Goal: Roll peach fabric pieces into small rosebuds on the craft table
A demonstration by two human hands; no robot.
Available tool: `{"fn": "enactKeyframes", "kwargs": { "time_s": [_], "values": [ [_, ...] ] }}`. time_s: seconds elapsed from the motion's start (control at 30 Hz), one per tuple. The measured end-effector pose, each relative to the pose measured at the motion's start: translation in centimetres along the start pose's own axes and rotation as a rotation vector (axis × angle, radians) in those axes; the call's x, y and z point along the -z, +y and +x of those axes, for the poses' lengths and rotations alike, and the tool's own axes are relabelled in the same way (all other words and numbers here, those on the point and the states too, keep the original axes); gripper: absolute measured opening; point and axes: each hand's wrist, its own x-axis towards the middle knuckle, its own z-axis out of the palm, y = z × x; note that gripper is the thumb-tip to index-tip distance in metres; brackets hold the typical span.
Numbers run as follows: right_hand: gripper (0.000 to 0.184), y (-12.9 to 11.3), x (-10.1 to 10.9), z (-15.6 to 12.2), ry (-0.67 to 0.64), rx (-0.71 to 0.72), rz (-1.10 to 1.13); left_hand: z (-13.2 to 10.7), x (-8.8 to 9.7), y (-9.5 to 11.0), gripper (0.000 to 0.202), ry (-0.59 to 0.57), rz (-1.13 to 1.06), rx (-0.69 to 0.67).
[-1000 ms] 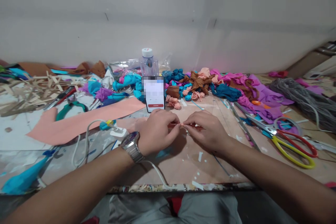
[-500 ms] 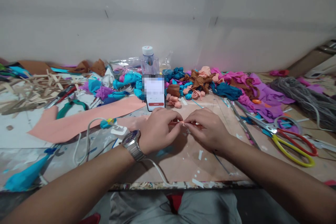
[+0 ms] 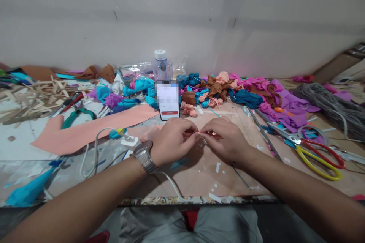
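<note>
My left hand (image 3: 173, 139), with a metal watch (image 3: 145, 157) at its wrist, pinches a small piece of peach crepe paper (image 3: 199, 133) between thumb and fingertips. Facing it, my right hand (image 3: 228, 140) grips the same paper, and the fingertips of both hands nearly meet. Most of the piece is hidden behind the fingers. Left of my hands lies a long peach paper strip (image 3: 97, 127). Just beyond them, several rolled peach paper roses (image 3: 189, 109) rest on the table.
A phone (image 3: 169, 102) stands upright before a water bottle (image 3: 161, 66). Heaped coloured crepe paper (image 3: 245, 98) lines the back. Scissors (image 3: 316, 153) and grey cord (image 3: 330, 110) lie right; green-handled pliers (image 3: 78, 115), wooden sticks (image 3: 42, 93) and a white cable (image 3: 95, 150) lie left.
My hands stay in nearly the same place, with only a slight shift of the fingers and the left wrist. The paper stays pinched between them.
</note>
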Motion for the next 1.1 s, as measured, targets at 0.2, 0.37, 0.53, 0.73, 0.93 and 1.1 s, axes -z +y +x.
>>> {"fn": "enactKeyframes", "kwargs": {
  "time_s": [0.2, 0.37, 0.53, 0.73, 0.93, 1.1],
  "values": [
    [0.005, -0.2, -0.1, 0.1, -0.085, -0.085, 0.067, -0.2, -0.2, 0.1, 0.018, 0.0, 0.107, -0.053],
    [0.006, -0.6, -0.2, 0.2, -0.149, -0.187, 0.094, -0.3, -0.3, 0.1, 0.021, -0.02, 0.149, -0.104],
    [0.009, -0.9, -0.2, 0.1, -0.176, -0.268, 0.131, -0.3, -0.5, 0.1, 0.024, -0.042, 0.174, -0.16],
    [0.01, -1.1, 0.0, 0.0, -0.2, -0.288, 0.158, -0.4, -0.6, 0.1, 0.022, -0.044, 0.179, -0.188],
    [0.012, -1.3, 0.1, 0.2, -0.223, -0.277, 0.173, -0.4, -0.4, 0.2, 0.024, -0.053, 0.172, -0.187],
    [0.008, -1.0, 0.2, 0.3, -0.208, -0.305, 0.152, -0.3, 0.0, 0.0, 0.022, -0.058, 0.159, -0.128]
  ]
}}
